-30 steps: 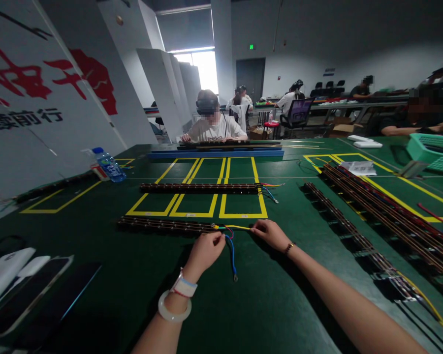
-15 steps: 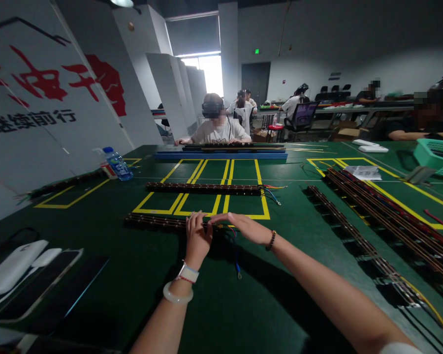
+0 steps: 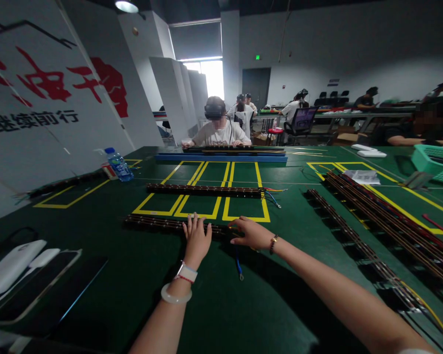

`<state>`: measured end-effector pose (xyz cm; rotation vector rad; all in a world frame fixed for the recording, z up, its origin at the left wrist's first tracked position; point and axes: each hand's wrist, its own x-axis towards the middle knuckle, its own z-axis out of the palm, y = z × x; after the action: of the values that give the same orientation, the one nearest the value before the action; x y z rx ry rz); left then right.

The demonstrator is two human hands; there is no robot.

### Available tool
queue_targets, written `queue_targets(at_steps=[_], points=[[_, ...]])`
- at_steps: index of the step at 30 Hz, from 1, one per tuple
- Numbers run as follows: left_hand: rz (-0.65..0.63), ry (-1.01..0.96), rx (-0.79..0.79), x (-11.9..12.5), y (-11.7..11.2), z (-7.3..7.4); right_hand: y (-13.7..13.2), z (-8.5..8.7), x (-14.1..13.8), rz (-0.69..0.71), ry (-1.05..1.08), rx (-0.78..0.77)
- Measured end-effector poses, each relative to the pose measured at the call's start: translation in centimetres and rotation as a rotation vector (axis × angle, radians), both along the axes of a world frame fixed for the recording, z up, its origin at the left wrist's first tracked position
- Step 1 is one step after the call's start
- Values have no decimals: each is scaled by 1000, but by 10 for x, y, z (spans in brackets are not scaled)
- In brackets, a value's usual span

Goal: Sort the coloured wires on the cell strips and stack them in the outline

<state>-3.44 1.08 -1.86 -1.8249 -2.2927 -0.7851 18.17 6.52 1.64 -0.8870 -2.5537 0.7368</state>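
A long dark strip (image 3: 151, 224) with rows of small parts lies across the green table in front of me. My left hand (image 3: 197, 238) rests flat on its right part, fingers stretched out. My right hand (image 3: 250, 232) lies over the strip's right end, fingers curled down onto it where the coloured wires come out. A blue wire (image 3: 239, 266) trails from under that hand toward me. A second, similar strip (image 3: 203, 189) lies farther off across the yellow taped boxes (image 3: 243, 216), with loose wires at its right end.
Several long strips (image 3: 384, 216) lie in rows at the right. A water bottle (image 3: 117, 165) stands at the left; phones and a white pack (image 3: 15, 268) lie at near left. A green basket (image 3: 433, 162) sits far right. A person sits across the table; others work behind.
Both hands left the wire ends and moved onto the near strip. The left hand opened flat on it; the right hand came in from the right and settled on its end.
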Motion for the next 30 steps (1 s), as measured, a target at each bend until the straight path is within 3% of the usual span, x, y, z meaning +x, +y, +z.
queue_targets(at_steps=[3, 10, 20, 25, 30], points=[[-5, -6, 19, -1, 0, -1, -6, -1, -17, -76, -187, 251], [-37, -32, 88, -2, 1, -3, -6, -2, -46, -126, -299, 379], [-11, -74, 179, 4, -1, 4, 3, -7, -55, -200, -274, 353], [-39, -70, 261, 10, -7, 11, 26, 1, -79, -229, -276, 400], [-59, -104, 246, 13, -9, 15, 60, 7, -107, -282, -308, 380]])
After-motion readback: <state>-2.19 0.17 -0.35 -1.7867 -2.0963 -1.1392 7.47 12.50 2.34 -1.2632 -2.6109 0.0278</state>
